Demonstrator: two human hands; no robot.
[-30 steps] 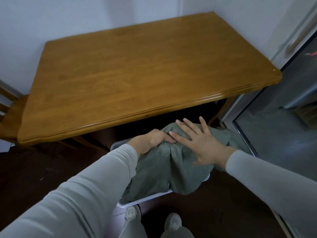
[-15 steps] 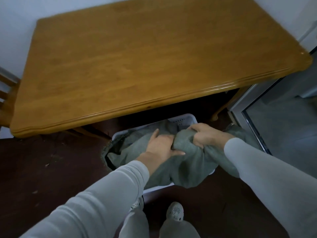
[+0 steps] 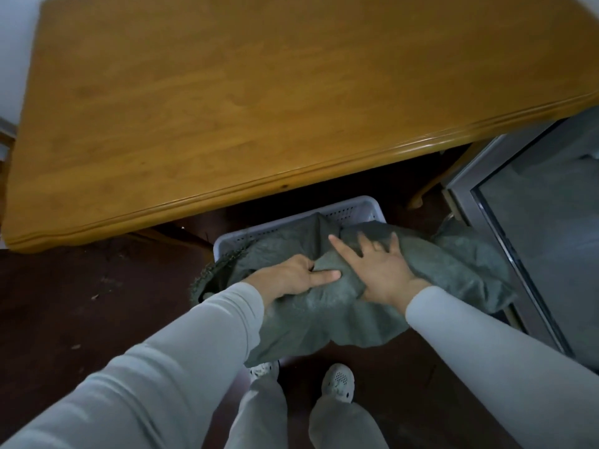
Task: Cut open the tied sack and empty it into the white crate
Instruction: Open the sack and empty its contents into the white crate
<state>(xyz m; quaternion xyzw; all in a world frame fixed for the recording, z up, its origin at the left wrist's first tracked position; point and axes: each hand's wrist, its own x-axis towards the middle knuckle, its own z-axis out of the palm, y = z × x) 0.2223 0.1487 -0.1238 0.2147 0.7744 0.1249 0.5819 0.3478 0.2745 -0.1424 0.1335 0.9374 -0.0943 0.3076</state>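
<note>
Grey-green woven fabric, the sack [image 3: 324, 306], lies slumped over the white crate [image 3: 353, 210] on the dark floor [image 3: 81, 319], covering most of the crate's opening and spilling over its near rim and its right side. Only the crate's far perforated wall and far-left corner show beyond the cloth.

The left hand [image 3: 291, 278] sits on the sack's upper surface, fingers curled into a bunched fold of fabric, thumb laid along the ridge of that fold: a closed grasp on cloth. Just to the right of it, almost touching, the right hand [image 3: 379, 270] lies with fingers spread wide and straight, palm pressed flat on the sack, gripping nothing. The fingers are motion-blurred.

A frayed, ragged edge of the sack hangs out left of the left-hand grip, over the crate's left corner. Right of the flat hand the fabric bulges and runs toward a metal-framed glass door [image 3: 534, 254]. Whether anything lies in the crate under the cloth cannot be told.

Both forearms wear pale grey sleeves. Below the hands, nearer the person, two light shoes [image 3: 337, 382] stand close to the crate's near side, the left one partly under the draped sack. Beyond the hands, a wooden table [image 3: 227, 92] overhangs the crate's far end.
</note>
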